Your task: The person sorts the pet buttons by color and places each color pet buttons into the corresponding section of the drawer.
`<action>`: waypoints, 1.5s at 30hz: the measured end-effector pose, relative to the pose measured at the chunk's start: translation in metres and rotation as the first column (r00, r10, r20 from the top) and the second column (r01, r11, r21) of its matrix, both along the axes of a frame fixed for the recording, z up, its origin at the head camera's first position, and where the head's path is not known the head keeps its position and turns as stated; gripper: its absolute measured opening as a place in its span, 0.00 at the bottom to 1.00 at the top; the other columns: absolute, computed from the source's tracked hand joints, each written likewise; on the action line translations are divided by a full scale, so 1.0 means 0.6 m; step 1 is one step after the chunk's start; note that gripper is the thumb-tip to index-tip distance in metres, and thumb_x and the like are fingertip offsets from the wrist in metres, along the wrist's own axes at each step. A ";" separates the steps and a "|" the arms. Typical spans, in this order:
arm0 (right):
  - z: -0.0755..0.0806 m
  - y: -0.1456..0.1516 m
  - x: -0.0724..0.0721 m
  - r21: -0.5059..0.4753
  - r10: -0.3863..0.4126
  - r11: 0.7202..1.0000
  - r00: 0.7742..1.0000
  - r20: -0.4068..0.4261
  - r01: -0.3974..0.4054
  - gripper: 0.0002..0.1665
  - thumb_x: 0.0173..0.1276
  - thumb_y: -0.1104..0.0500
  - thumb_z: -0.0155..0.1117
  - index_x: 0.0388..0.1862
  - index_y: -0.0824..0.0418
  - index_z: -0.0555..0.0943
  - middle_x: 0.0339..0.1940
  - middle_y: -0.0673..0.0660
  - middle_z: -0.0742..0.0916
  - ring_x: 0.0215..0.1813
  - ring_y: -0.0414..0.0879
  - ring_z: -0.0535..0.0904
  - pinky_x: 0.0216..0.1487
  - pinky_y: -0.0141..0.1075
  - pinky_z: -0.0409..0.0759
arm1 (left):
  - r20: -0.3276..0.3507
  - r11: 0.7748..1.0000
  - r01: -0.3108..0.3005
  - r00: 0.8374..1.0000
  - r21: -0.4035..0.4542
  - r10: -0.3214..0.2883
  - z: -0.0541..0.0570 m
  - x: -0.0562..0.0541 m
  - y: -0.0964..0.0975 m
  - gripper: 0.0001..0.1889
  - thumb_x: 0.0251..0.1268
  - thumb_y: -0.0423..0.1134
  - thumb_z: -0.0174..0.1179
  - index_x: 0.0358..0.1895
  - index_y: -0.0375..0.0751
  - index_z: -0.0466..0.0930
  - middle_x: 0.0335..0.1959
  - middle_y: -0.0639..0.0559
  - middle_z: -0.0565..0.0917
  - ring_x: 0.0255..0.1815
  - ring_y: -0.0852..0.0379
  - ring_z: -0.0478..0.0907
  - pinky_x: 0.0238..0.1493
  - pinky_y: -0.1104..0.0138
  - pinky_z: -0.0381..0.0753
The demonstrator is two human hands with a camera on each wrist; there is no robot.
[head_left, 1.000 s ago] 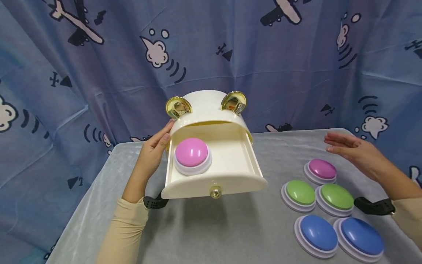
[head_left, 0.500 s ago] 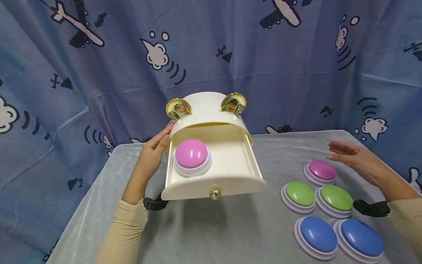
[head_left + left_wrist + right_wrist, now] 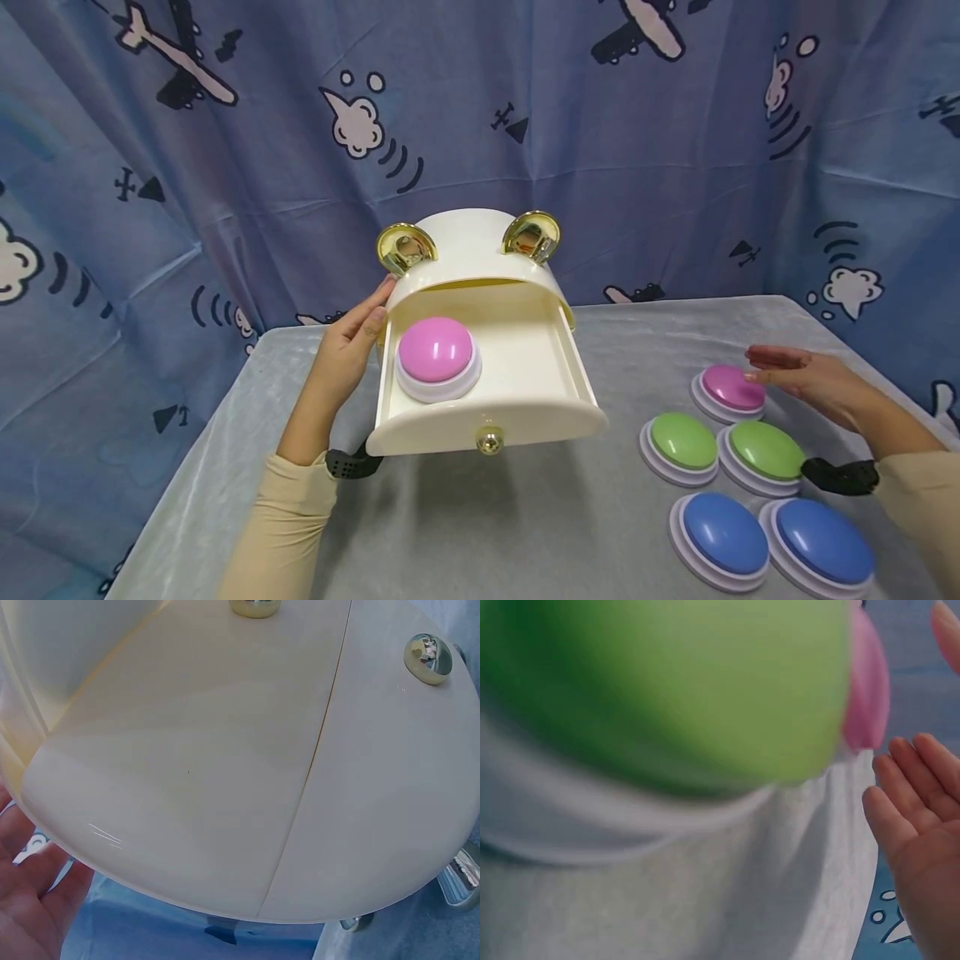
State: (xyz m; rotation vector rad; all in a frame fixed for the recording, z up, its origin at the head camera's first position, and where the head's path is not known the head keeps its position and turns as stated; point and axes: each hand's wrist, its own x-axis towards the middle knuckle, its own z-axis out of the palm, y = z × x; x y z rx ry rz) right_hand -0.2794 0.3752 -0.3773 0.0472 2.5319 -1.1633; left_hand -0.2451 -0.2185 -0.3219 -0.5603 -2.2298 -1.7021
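Grey cloth [image 3: 585, 533] bears a pink button [image 3: 727, 385] beside the right hand [image 3: 821, 385], fingers extended, contact unclear; the left hand [image 3: 341, 354], fingers uncurled, touches a box [image 3: 471, 240].

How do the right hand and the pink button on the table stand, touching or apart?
Apart. In the right wrist view, blue cloth shows between the pink button and the right hand, leaving a narrow gap.

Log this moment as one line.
left hand: at side of white box; right hand: empty, beside tabletop pink button; drawer: open, one pink button inside; table: two green buttons, two blue buttons
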 end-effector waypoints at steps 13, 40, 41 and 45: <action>-0.033 0.001 -0.001 -0.043 0.084 0.996 0.996 0.008 -0.084 0.53 0.71 0.48 0.62 0.79 0.72 0.46 0.77 0.79 0.53 0.75 0.77 0.48 0.68 0.76 0.54 | 0.011 1.000 -0.008 1.000 0.000 0.008 -0.001 0.000 0.000 0.23 0.81 0.43 0.46 0.74 0.42 0.66 0.77 0.53 0.65 0.79 0.59 0.58 0.80 0.63 0.57; -0.036 -0.012 0.010 0.122 0.111 0.987 0.993 -0.038 -0.106 0.58 0.65 0.47 0.70 0.79 0.72 0.49 0.73 0.82 0.59 0.69 0.78 0.58 0.64 0.72 0.65 | 0.004 1.000 0.002 1.000 0.006 -0.002 -0.001 -0.002 -0.001 0.23 0.81 0.42 0.46 0.74 0.41 0.66 0.77 0.52 0.64 0.80 0.58 0.57 0.80 0.62 0.57; -0.035 -0.013 0.011 0.131 0.107 0.986 0.993 -0.042 -0.100 0.58 0.64 0.46 0.70 0.79 0.72 0.49 0.73 0.82 0.60 0.69 0.78 0.59 0.64 0.72 0.65 | 0.004 1.000 0.002 1.000 0.004 -0.002 -0.001 -0.002 -0.001 0.23 0.81 0.42 0.46 0.74 0.41 0.66 0.78 0.51 0.64 0.80 0.57 0.57 0.80 0.62 0.57; -0.032 -0.013 0.014 0.146 0.078 0.987 0.996 -0.050 -0.070 0.59 0.64 0.43 0.70 0.78 0.73 0.51 0.73 0.82 0.60 0.68 0.78 0.59 0.62 0.72 0.67 | 0.002 1.000 0.007 1.000 0.009 -0.007 -0.001 -0.002 0.001 0.23 0.81 0.42 0.46 0.74 0.40 0.66 0.78 0.50 0.64 0.80 0.56 0.57 0.80 0.60 0.57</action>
